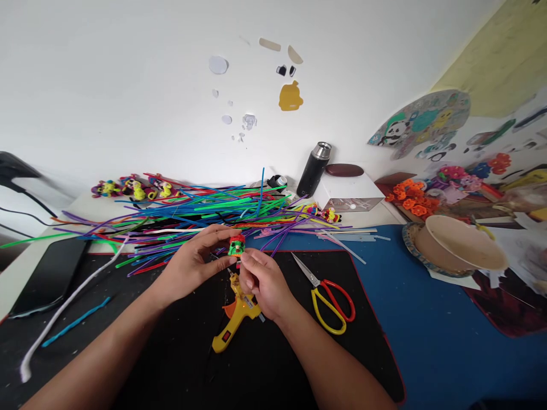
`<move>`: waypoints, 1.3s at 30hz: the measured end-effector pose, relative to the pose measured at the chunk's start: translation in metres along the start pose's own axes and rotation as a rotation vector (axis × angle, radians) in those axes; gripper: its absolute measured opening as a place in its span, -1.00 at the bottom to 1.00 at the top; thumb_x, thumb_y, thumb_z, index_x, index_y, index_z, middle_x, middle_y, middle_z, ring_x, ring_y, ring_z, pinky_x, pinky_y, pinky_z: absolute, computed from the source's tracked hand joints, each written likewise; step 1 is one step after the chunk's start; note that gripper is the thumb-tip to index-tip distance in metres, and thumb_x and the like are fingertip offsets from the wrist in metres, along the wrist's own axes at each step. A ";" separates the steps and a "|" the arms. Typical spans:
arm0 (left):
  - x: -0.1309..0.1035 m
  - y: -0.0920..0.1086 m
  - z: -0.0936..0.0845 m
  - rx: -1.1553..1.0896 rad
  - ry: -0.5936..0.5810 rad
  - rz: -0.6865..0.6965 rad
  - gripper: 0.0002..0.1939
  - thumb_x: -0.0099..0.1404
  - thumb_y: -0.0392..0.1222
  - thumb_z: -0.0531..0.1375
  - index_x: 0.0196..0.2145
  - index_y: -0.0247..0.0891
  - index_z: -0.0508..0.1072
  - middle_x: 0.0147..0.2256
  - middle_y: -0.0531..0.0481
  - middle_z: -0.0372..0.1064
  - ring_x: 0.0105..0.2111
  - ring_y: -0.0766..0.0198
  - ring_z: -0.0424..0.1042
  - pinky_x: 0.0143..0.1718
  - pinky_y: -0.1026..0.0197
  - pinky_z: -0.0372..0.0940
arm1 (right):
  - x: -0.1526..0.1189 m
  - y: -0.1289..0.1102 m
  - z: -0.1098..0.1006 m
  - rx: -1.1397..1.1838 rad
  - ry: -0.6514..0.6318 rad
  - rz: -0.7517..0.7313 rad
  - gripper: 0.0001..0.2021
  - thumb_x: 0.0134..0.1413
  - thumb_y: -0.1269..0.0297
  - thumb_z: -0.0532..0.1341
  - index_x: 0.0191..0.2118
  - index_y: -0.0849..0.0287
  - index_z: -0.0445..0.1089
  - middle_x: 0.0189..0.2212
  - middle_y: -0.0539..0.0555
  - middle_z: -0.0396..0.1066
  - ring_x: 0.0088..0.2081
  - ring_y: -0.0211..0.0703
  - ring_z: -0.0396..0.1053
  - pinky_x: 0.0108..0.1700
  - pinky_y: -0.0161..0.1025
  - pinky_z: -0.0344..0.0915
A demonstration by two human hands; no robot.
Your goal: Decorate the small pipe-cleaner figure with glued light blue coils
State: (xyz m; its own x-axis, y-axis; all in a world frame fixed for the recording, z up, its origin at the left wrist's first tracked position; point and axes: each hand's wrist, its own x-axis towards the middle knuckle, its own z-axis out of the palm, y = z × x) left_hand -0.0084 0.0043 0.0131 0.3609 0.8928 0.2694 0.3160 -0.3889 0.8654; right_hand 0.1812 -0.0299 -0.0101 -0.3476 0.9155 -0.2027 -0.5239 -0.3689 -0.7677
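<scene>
Your left hand [200,256] and right hand [265,282] pinch the doll [236,246] in their fingers, above the glue gun [237,313], left of the scissors [322,293].

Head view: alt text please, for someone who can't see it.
A left hand and right hand hold a small red-and-green craft piece over a yellow glue gun on a black mat. Scissors with red and yellow handles lie to the right; colourful pipe cleaners heap behind, before a white wall.
</scene>
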 end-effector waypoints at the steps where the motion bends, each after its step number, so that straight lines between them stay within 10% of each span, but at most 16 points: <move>1: 0.000 0.000 0.000 -0.004 -0.002 -0.001 -0.54 0.38 0.07 0.39 0.18 -0.03 0.57 0.14 -0.14 0.47 0.18 -0.03 0.46 0.18 0.03 0.44 | 0.000 0.000 0.000 0.000 0.000 0.000 -0.64 0.12 -0.04 0.41 -0.26 0.16 0.40 -0.70 -0.21 0.16 -0.66 -0.40 -0.08 -0.55 -0.29 -0.20; 39: 0.002 0.003 0.002 -0.040 0.009 -0.045 -0.52 0.35 0.15 0.39 0.14 -0.08 0.59 0.14 -0.19 0.48 0.16 -0.08 0.48 0.14 -0.04 0.49 | -0.001 -0.002 0.003 0.004 -0.002 -0.002 -0.61 0.16 -0.06 0.39 -0.37 0.12 0.31 -0.69 -0.19 0.15 -0.66 -0.38 -0.09 -0.54 -0.27 -0.24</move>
State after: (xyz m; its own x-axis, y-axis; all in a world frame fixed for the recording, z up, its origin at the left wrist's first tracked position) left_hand -0.0053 0.0049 0.0154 0.3389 0.9112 0.2341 0.2965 -0.3396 0.8926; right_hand 0.1809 -0.0308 -0.0066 -0.3477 0.9161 -0.1999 -0.5275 -0.3674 -0.7660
